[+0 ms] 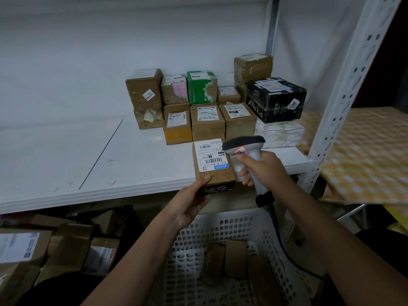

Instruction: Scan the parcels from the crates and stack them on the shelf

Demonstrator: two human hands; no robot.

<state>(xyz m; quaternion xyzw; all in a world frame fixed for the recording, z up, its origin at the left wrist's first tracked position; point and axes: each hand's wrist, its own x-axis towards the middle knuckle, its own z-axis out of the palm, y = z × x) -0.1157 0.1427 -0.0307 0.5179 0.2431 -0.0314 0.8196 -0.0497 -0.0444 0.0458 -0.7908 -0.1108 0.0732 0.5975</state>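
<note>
My left hand [191,200] grips a small brown parcel [215,173] by its near end, holding it over the front edge of the white shelf [88,168]. Its white shipping label with barcodes faces up. My right hand [260,167] holds a grey barcode scanner [244,146] by the handle, its dark head right above the label's right side. Below my arms stands a white perforated crate [223,219] with a few brown parcels [227,259] inside.
Several stacked parcels [207,122] fill the shelf's back right, among them a green box [201,87] and a black box [276,98]. A white perforated upright [344,85] rises on the right, beside a yellow patterned sheet [364,155]. More cardboard boxes [66,248] lie lower left.
</note>
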